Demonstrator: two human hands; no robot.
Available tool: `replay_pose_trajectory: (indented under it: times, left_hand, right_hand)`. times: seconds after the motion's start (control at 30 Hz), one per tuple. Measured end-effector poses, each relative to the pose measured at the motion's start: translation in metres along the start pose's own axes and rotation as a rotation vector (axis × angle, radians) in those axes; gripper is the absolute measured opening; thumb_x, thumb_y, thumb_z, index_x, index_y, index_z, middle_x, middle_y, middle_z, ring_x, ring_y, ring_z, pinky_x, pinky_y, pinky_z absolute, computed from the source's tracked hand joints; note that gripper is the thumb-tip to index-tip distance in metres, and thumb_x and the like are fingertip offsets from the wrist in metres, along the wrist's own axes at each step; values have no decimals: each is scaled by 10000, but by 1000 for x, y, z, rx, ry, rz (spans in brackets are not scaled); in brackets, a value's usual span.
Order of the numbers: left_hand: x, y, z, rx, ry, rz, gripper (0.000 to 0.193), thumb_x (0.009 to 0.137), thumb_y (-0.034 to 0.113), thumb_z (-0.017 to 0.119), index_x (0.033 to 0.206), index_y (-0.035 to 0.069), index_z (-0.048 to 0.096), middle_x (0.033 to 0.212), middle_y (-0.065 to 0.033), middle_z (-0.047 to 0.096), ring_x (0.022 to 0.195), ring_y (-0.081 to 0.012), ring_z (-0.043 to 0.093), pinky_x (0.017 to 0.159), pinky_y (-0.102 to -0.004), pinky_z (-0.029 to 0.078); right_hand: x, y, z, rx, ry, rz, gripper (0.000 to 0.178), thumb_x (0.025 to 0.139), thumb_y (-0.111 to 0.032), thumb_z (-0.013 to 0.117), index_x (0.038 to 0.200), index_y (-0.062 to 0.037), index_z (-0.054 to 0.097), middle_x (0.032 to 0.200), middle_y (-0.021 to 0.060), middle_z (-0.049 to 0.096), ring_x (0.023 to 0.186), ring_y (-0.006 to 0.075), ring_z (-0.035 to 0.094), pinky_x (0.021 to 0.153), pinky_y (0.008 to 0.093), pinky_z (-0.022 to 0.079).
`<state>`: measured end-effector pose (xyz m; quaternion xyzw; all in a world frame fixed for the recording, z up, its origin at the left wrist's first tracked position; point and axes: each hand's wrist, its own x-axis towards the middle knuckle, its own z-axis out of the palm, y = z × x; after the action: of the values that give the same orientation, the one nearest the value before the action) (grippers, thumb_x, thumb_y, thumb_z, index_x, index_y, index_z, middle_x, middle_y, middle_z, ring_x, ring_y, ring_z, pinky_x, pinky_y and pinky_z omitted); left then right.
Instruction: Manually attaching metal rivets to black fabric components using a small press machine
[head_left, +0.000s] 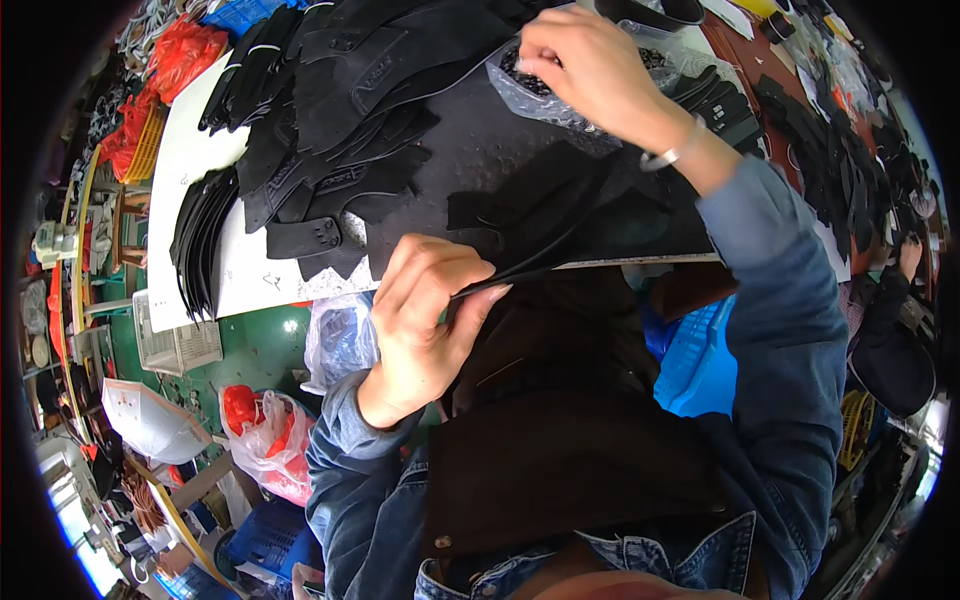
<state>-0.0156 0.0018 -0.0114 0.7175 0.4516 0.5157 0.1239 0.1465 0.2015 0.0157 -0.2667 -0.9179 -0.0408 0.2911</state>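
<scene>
My left hand (425,315) pinches the near edge of a flat black leather-like piece (550,248) between thumb and fingers. That piece slants up and to the right over the table's front edge. My right hand (590,75) is above a clear plastic bag (520,95) of small dark parts, its fingers curled together at the tips. Whether anything small is between those fingertips cannot be made out. Overlapping black cut pieces (345,120) are heaped to the left of the bag, some with stamped marks and small holes.
A fanned stack of black strips (203,240) lies on the white board (255,265) at left. More black strips (725,110) are right of the bag. Below the table are a blue crate (705,360), a grey crate (180,335) and plastic bags (265,440). Another person's hand (909,257) shows far right.
</scene>
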Motion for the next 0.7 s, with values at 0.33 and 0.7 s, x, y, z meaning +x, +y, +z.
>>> replay_pose_trajectory:
  times: [0.33,0.7]
  left_hand:
    - [4,3,4,-57,89,207,302,584,-56,747,834,0,587,769,-101,557,648,-231,554,543,-313,446]
    - [1,16,-3,-86,56,-31,245,646,-16,755,823,6,588,782,-105,594,666,-206,590,581,-282,470]
  right_hand:
    - [-45,-87,-37,1008,-422,80,95,806,-70,597,792,24,595,726,153,550,661,323,554,588,356,433]
    - [-59,-102,-42,804,-151,-109,215,768,-164,657,793,10,533,772,118,478,627,292,524,558,361,435]
